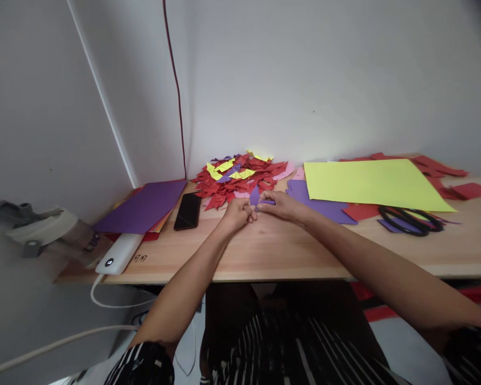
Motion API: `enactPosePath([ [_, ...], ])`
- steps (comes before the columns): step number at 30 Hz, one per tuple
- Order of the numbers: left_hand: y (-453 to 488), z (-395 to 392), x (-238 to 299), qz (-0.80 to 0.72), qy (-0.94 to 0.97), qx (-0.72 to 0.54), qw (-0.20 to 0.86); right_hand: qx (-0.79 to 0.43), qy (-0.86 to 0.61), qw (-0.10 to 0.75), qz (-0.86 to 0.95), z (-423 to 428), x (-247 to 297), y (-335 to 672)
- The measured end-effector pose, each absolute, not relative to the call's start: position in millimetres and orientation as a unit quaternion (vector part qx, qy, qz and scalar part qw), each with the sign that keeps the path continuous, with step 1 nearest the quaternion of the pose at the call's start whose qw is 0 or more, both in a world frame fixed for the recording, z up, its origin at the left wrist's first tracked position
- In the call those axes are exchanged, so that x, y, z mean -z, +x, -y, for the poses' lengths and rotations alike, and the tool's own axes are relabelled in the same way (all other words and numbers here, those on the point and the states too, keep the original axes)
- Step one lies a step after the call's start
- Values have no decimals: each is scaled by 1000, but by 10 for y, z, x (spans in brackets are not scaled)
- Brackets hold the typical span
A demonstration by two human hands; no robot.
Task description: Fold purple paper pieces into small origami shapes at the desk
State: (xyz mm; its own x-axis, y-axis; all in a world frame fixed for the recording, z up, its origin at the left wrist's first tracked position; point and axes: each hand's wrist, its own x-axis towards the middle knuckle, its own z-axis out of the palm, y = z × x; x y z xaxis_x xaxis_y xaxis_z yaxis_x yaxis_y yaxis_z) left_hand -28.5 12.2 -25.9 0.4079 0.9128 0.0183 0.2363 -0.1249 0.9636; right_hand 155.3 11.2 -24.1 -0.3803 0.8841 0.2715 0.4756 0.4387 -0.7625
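A small folded piece of purple paper (255,195) is held between my two hands, above the wooden table. My left hand (239,213) pinches its left side, fingers curled in. On the other side, my right hand (279,205) grips the paper's right end between thumb and fingers. Just behind my hands lies a heap of folded paper pieces (224,190), mostly red with some yellow, purple and pink ones. Purple paper sheets (320,205) lie beside my right hand.
A yellow sheet (372,182) covers part of the red papers at right, near black-handled scissors (411,220). At left are a black phone (187,211), a purple sheet stack (144,206), a white power bank (120,254) with a cable, and a clear plastic container (70,235).
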Motion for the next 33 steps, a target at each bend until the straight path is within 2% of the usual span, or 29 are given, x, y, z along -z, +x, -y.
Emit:
enactPosePath([
  [8,-295,-121,226,-406,691,-311,511,-274,-417,333,800,-79,238,1542],
  [19,-306,-148,279,-406,699,-324,491,-251,-463,344,777,-119,307,1534],
  [27,-320,-119,221,-404,686,-313,518,-365,-437,300,765,-66,224,1545],
  [33,-292,-108,200,-407,676,-311,529,-406,-446,325,729,-59,205,1531],
])
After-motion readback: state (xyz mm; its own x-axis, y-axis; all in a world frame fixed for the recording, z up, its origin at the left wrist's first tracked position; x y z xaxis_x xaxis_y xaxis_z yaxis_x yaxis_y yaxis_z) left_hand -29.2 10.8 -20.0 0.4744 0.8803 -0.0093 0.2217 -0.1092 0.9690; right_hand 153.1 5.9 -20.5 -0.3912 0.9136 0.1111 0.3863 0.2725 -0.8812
